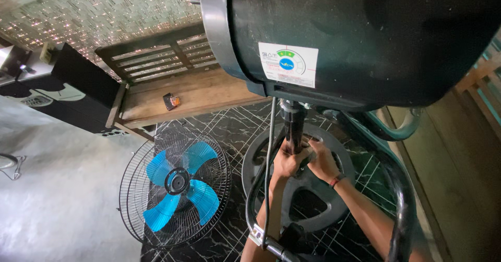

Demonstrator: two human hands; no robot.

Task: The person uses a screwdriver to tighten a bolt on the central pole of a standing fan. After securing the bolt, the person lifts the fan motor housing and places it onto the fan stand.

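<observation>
A large black fan motor housing [365, 37] with a white label fills the top of the head view. Under it a black stand pole [292, 129] runs down to a round grey base [334, 189] on the floor. My left hand [286, 163] is wrapped around the lower part of the pole. My right hand [322, 160], with a red band at the wrist, grips the same spot on the pole from the right. A black cable [269, 178] hangs down beside the pole.
A wire fan guard with blue blades [175, 186] lies flat on the dark marbled tile floor to the left. Behind it stands a wooden bench [193, 92] with a small orange-and-black object [171, 101]. A black cabinet [83, 90] is at far left, a wooden rail at right.
</observation>
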